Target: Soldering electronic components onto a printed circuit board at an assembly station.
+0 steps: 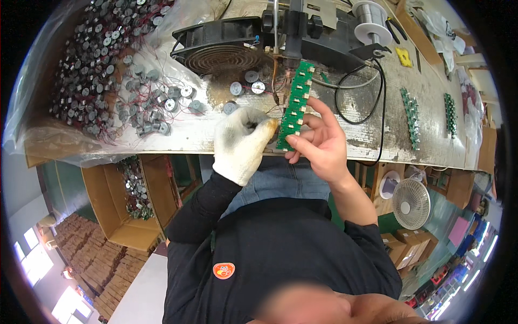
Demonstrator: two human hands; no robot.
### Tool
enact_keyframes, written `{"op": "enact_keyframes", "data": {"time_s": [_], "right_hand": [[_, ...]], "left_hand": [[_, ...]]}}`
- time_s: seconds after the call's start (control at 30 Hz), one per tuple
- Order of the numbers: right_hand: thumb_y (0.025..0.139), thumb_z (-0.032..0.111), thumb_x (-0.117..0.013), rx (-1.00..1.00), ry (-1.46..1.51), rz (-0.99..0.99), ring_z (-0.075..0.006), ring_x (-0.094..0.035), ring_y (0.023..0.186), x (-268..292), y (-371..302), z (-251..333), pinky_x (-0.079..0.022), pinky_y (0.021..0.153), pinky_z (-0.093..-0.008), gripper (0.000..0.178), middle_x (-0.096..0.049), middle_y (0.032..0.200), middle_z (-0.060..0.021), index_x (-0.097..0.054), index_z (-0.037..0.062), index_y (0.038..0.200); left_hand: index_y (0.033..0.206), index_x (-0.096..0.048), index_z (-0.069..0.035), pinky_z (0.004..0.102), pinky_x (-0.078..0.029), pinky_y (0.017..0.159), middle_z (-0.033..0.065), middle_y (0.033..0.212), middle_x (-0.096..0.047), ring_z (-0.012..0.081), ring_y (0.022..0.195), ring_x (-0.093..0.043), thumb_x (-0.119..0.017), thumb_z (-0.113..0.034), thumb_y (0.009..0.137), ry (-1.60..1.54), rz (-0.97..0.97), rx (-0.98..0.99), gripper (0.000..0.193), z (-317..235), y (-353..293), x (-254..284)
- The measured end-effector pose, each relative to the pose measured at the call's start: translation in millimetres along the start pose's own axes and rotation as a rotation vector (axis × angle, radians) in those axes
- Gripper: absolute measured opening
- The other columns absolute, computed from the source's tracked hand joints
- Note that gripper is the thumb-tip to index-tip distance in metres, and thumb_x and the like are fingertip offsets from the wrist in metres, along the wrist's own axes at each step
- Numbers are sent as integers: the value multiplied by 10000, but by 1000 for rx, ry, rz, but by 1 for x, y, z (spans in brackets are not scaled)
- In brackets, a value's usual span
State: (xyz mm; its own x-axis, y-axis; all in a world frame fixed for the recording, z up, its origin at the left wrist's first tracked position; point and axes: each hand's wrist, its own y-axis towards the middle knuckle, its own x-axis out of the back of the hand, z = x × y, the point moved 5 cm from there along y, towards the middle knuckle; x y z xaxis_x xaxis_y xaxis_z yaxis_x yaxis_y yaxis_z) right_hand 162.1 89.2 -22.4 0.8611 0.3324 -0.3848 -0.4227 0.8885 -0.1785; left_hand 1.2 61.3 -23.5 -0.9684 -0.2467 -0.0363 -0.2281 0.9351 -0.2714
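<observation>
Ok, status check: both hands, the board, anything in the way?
Right hand, bare, gripping green circuit board by its near end. Left hand, gloved, fingertips at board's left edge, contact unclear. Black cable looped on bench, right of board.

The right hand (322, 141) grips a green circuit board strip (297, 105), thumb near its lower end; the white-gloved left hand (241, 140) curls at the strip's left edge; a black fan (218, 32) and a spool of silvery wire (371, 13) stand beyond on the table (436, 116); small round motors (105, 59) heap at left; more green strips (411, 119) lie at right
</observation>
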Motion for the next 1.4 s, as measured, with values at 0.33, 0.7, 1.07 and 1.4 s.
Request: {"op": "enact_keyframes", "data": {"time_s": [0.33,0.7,1.07,1.4], "right_hand": [[814,-99,-614,10,-61,-61,-178,-656,697,4,5,-2,-557,535,-255,716,-585,1062,-172,-250,23,1418],[823,-101,-583,66,-137,-46,-147,-632,627,0,7,-1,-524,494,-224,670,-595,1019,-170,-256,-29,1403],[826,-89,-595,84,-123,-53,-162,-640,630,-2,4,-2,-531,500,-239,668,-594,980,-160,-254,-33,1398],[825,-84,-602,81,-133,-21,-170,-639,637,-2,7,-1,-535,501,-250,665,-585,974,-160,-267,-16,1395]], "left_hand": [[1144,-536,0,377,-463,898,201,1187,-490,331,1065,-539,-724,-96,697,749,-18,-631,494,-31,-17,27],[996,-650,18,239,-492,663,84,905,-677,126,720,-612,-711,-48,785,894,-660,-538,230,-89,-10,163],[858,-707,-72,425,-477,828,194,890,-645,359,895,-609,-667,-391,746,1559,-376,-147,340,-75,100,158],[878,-709,-46,391,-485,803,175,922,-655,327,883,-628,-638,-348,785,1063,-413,-281,324,-75,78,175]]}}
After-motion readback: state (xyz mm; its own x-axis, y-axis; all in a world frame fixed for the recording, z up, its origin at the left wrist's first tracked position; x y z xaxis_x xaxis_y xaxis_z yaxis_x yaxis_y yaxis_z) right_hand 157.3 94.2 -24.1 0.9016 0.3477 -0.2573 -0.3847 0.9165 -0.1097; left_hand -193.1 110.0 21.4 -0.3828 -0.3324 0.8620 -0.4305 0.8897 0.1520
